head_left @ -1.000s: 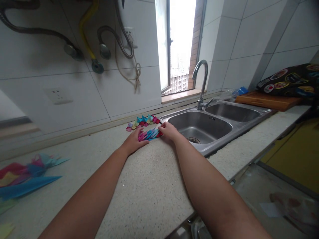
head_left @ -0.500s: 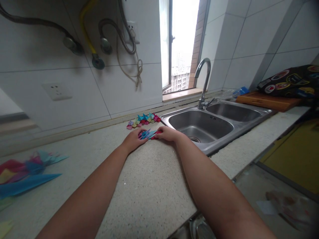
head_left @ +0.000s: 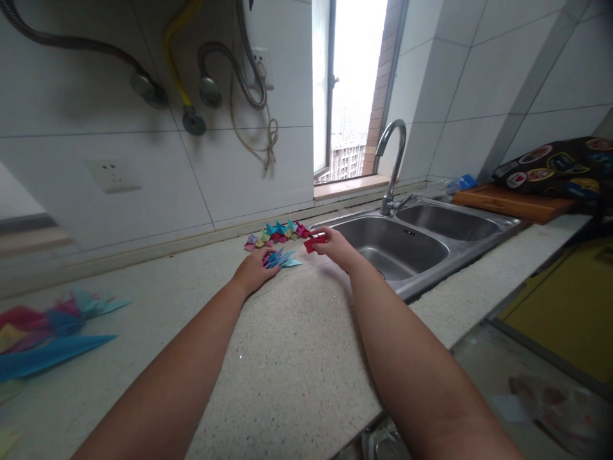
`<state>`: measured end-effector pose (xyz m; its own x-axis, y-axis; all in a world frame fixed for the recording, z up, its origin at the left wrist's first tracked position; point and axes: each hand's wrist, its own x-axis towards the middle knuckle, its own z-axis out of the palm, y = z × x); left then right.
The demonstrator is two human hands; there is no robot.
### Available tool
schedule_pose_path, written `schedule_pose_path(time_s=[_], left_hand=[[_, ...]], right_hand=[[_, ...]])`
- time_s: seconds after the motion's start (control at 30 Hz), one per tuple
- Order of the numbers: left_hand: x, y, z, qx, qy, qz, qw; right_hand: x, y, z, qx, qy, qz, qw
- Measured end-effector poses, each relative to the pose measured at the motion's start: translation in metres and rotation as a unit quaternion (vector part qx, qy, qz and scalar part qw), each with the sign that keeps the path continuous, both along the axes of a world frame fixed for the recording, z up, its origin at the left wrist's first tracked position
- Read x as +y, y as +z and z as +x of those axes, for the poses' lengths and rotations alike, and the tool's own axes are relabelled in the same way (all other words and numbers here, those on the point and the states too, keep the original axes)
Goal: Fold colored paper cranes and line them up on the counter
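Note:
Blue and purple folded paper pieces (head_left: 282, 259) lie on the counter, with my left hand (head_left: 255, 269) closed around their left end. Pinched in the fingers of my right hand (head_left: 338, 248) is a red folded paper piece (head_left: 313, 243), held apart from the blue ones beside the sink's near-left corner. Just behind both hands, several origami paper cranes (head_left: 276, 231) in pink, yellow, blue and red stand in rows near the wall. At the far left is a pile of larger-looking coloured folded papers (head_left: 62, 322), blurred at the frame's edge.
A double steel sink (head_left: 407, 284) with a tall faucet (head_left: 393, 160) is set into the counter on the right. Beyond it, a dark patterned bag (head_left: 560, 167) rests on a wooden board (head_left: 512, 200). Hoses (head_left: 184, 76) and a socket (head_left: 112, 176) are on the tiled wall.
My right hand has moved right and slightly back, drawing the red paper piece away from the blue ones. The left hand stays at the blue and purple papers.

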<state>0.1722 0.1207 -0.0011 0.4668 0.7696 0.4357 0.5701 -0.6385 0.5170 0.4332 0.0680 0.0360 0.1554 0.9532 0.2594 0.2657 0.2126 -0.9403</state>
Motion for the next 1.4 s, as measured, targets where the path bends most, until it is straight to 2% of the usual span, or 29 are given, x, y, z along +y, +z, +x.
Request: schedule_pose_path(time_s=[0.13,0.23,0.37,0.47,0.53,0.6,0.67,0.83,1.03,1.2,1.3,1.4], left_hand=[[0.002,-0.001,0.000,0.002,-0.003,0.003,1.000],[0.003,-0.002,0.000,0.001,-0.003,-0.001,1.000],[0.004,-0.003,0.000,-0.003,0.000,-0.002,1.000],[0.004,-0.003,0.000,-0.003,0.003,-0.001,1.000],[0.003,-0.002,0.000,-0.001,0.004,-0.004,1.000],[0.002,-0.001,-0.001,0.001,0.004,-0.007,1.000],[0.001,-0.001,-0.001,0.004,0.005,-0.005,1.000],[0.001,0.000,0.000,0.004,0.006,-0.002,1.000],[0.001,0.000,0.000,0.010,0.015,-0.012,1.000],[0.002,-0.001,-0.001,0.007,0.011,-0.008,1.000],[0.003,-0.003,-0.001,0.005,0.009,-0.007,1.000],[0.004,-0.003,-0.001,0.006,0.011,-0.009,1.000]], right_hand=[[0.004,-0.001,0.004,0.070,-0.034,0.051,0.996],[0.006,-0.001,0.004,0.127,-0.028,0.067,0.989],[0.007,-0.001,0.005,0.144,-0.028,0.076,0.986],[0.010,-0.005,0.009,0.093,-0.036,0.039,0.994],[0.012,-0.010,0.014,-0.006,-0.050,-0.003,0.999],[0.015,-0.016,0.018,-0.120,-0.080,-0.036,0.989],[0.017,-0.020,0.020,-0.194,-0.107,-0.047,0.974],[0.016,-0.021,0.016,-0.278,-0.121,-0.041,0.952],[0.016,-0.018,0.015,-0.329,-0.152,-0.026,0.932],[0.016,-0.015,0.016,-0.306,-0.196,-0.034,0.931],[0.012,-0.013,0.014,-0.300,-0.202,-0.045,0.931],[0.007,-0.013,0.011,-0.342,-0.196,-0.060,0.917]])
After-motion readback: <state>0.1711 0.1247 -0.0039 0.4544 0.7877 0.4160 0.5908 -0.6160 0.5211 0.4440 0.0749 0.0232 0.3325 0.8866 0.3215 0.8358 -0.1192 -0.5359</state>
